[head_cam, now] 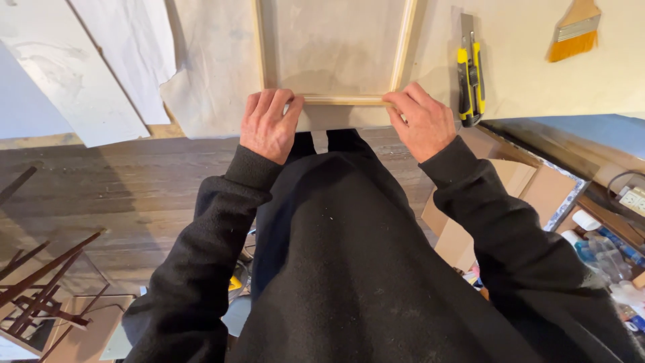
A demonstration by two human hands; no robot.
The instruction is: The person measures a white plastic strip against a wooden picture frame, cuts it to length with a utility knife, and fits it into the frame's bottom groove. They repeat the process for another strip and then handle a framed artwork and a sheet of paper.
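Observation:
A light wooden frame [403, 47] lies on pale canvas or paper [336, 47] spread over a worktable. My left hand [269, 124] presses down at the frame's near left corner, fingers curled over the sheet's edge. At the near right corner, my right hand [422, 121] has its fingertips on the bottom bar [342, 99]. Both hands rest on the frame and sheet rather than closing around anything. Black sleeves cover both arms.
A yellow and black utility knife [470, 74] lies right of the frame. Farther right is a brush [574, 30] with orange bristles. White paper sheets [87, 67] hang over the table's left side. Cardboard [537, 188] and bottles [605, 255] sit lower right, dark wooden sticks [40, 289] lower left.

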